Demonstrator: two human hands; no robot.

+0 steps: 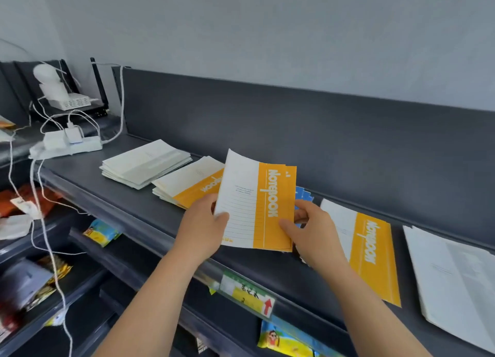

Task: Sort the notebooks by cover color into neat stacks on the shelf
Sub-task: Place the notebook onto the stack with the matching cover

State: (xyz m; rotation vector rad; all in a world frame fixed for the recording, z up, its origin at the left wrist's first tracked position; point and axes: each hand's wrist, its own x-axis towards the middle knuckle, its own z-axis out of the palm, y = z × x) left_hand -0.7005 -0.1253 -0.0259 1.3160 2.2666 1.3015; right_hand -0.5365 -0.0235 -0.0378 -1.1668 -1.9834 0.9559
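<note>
Both hands hold a small bundle of orange-and-white notebooks (257, 204) tilted above the dark shelf (112, 185). My left hand (203, 223) grips its lower left edge, and my right hand (310, 228) pinches its lower right corner. Left of them lies an orange-and-white stack (187, 185), and further left a pale white stack (146, 165). A blue notebook (304, 196) peeks out behind the held bundle. On the right lie another orange notebook (372, 252) and a white notebook (455, 276).
A power strip (67, 145) with plugs and white cables sits at the shelf's left end, beside a router (72, 102). Snack packets (101, 232) lie on the lower shelves. A price label (249, 295) hangs on the shelf's front edge.
</note>
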